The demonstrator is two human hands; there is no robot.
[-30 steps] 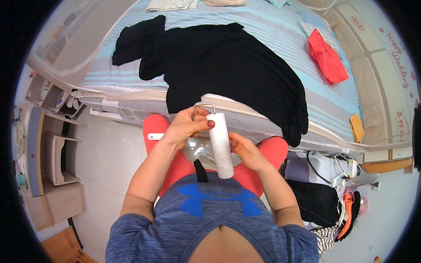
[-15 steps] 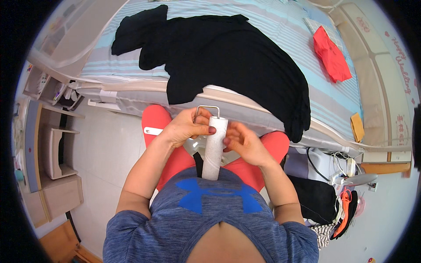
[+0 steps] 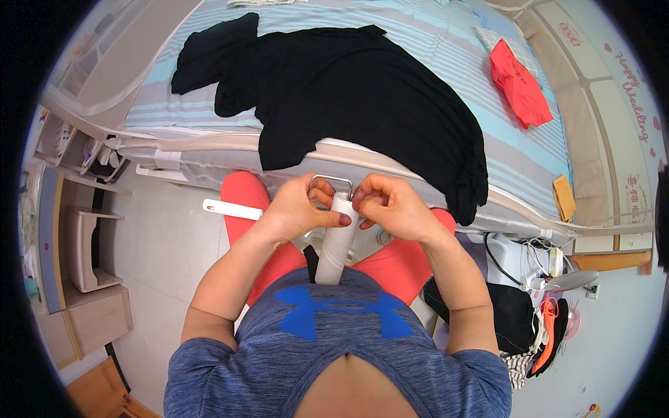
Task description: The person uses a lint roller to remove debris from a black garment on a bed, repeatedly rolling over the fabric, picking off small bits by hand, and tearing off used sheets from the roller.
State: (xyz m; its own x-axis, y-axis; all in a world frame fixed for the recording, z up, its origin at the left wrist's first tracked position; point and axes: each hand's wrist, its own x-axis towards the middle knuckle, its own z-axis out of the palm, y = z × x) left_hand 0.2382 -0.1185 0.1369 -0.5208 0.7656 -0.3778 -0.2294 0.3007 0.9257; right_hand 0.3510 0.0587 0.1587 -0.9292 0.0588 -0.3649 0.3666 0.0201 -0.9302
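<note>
My left hand (image 3: 296,211) is closed round the lint roller (image 3: 333,254), its thumb pressed on the pale sticky roll near the upper end. Out past my left wrist sticks the white handle (image 3: 233,210), and a bent metal wire joins it to the roll. My right hand (image 3: 398,210) has its thumb and forefinger pinched at the roll's upper right edge; whether a sheet edge lies between them is too small to tell. Across the bed in front of me a large black garment (image 3: 362,97) is spread, one end hanging over the near side.
The bed (image 3: 432,42) has a striped blue and grey sheet. A red bag-like thing (image 3: 519,83) and a small yellow item (image 3: 564,198) lie on its right. Cables and a black cloth bundle (image 3: 498,317) are at the lower right. Shelving (image 3: 94,251) stands left.
My right hand has moved up to the roll's top end and pinches there. The roll leans more, its lower end shifted left, and more of the white handle shows to the left.
</note>
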